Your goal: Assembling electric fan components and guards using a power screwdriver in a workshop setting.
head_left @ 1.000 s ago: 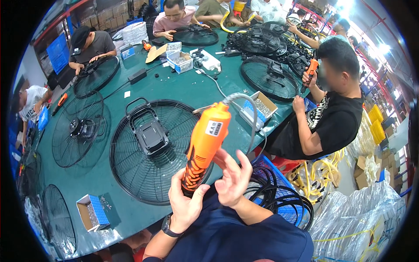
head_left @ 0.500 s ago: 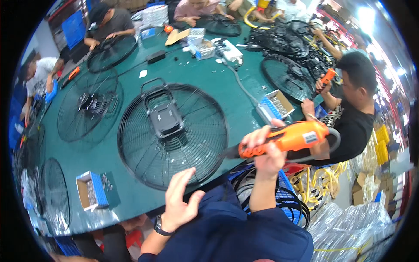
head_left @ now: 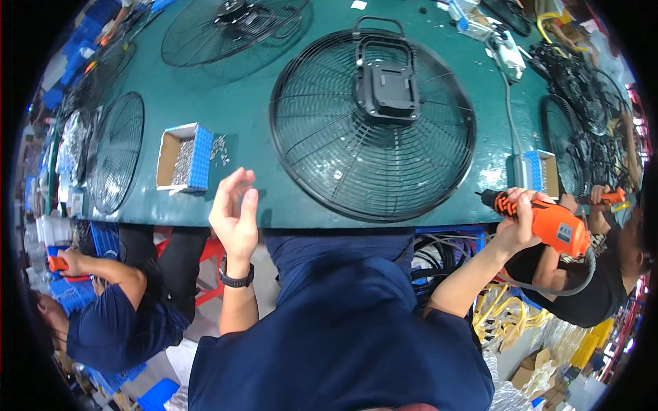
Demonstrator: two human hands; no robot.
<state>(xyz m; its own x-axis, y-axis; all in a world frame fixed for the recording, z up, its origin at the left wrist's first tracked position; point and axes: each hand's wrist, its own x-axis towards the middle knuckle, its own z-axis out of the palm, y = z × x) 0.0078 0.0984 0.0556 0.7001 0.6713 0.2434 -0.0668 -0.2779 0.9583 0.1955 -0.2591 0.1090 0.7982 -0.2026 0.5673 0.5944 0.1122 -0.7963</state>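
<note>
Wrapped round an orange corded electric screwdriver (head_left: 555, 225), my right hand (head_left: 521, 220) hovers by the table's front edge at the right. The tool's dark tip points left, toward the fan. My left hand (head_left: 235, 216), a dark watch on its wrist, is raised with fingers apart and holds nothing. It is nearest to a blue-and-white box of screws (head_left: 184, 161), which has loose screws (head_left: 219, 151) spilled beside it. Between my hands a large black round fan (head_left: 373, 161) lies on the table, its dark housing (head_left: 391, 90) and bracket uppermost. Neither hand touches it.
On the green table (head_left: 233, 109) lie another fan (head_left: 236, 31) at the back and a wire grille (head_left: 118, 154) at the left. A second screw box (head_left: 543, 171) and a power strip (head_left: 507, 58) are at the right. Co-workers with orange tools sit on both sides.
The view has turned down and left, so the fan appears higher and farther right. My left hand is now near the screw box; the right hand still holds the screwdriver, away from the fan.
</note>
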